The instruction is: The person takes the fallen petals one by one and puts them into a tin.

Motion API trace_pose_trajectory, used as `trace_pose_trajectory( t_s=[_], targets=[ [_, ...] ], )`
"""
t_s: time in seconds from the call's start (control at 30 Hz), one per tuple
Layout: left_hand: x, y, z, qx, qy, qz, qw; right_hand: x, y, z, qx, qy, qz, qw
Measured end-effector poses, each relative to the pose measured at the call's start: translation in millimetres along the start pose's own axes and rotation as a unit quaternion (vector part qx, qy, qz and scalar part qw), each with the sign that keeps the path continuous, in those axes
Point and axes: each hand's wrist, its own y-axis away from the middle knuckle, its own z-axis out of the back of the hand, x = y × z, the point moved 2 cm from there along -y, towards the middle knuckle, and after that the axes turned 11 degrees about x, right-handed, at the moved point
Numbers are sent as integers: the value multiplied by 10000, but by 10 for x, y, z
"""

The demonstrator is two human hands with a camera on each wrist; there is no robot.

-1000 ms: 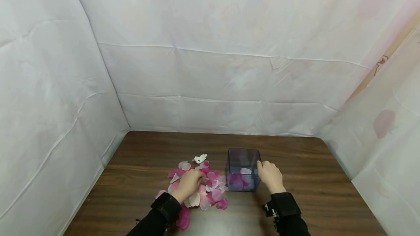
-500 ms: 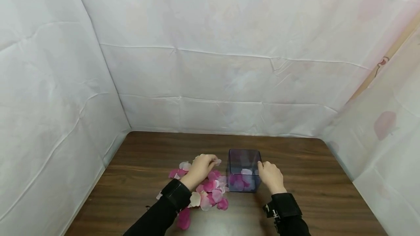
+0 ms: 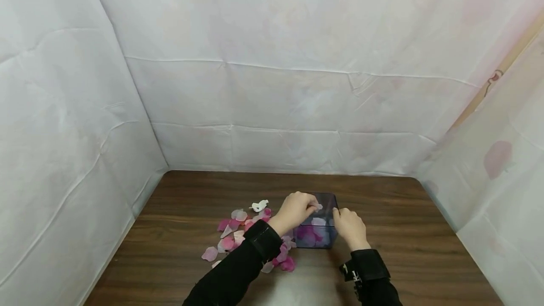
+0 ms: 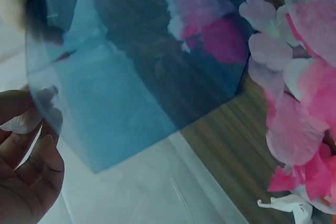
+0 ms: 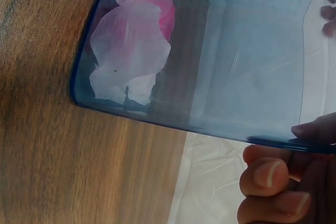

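Note:
My left hand (image 3: 296, 209) pinches a pale petal (image 3: 319, 207) between thumb and fingertips, above the open top of a see-through blue-purple box (image 3: 328, 199). Through the box wall in the left wrist view, the pinched petal shows as a whitish shape by the rim. My right hand (image 3: 351, 228) grips the box's right wall at the rim, thumb on one side and curled fingers on the other. Inside, pink and white petals (image 5: 131, 45) lie at the bottom. A loose spread of pink, magenta and white artificial petals (image 3: 233, 225) covers the table left of the box, partly hidden by my left arm.
A small white curled piece (image 3: 259, 206) lies at the far edge of the petal spread. The brown wood-grain table (image 3: 408, 230) is closed in by white cloth walls (image 3: 272, 98) at the back and both sides.
My left hand has gone from the petal spread, up and rightward with a pale petal, to over the box. The right hand and the box have stayed in place.

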Motion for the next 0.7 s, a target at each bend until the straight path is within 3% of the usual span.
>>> trace_pose_trajectory(
  t_s=[0.13,0.3,0.5,0.7],
  targets=[
    [-36,-10,-85,309,-245,75,9992,15,6,-18,-54,38,24,10000],
    [-33,45,-161,652,-28,122,9978,20,13,-47,-28,50,10,10000],
    [7,131,-98,441,482,34,9979,29,13,-50,-10,20,38,10000],
    [121,316,37,182,1168,-488,9918,8,25,-26,19,-1,10,10000]
  ],
)
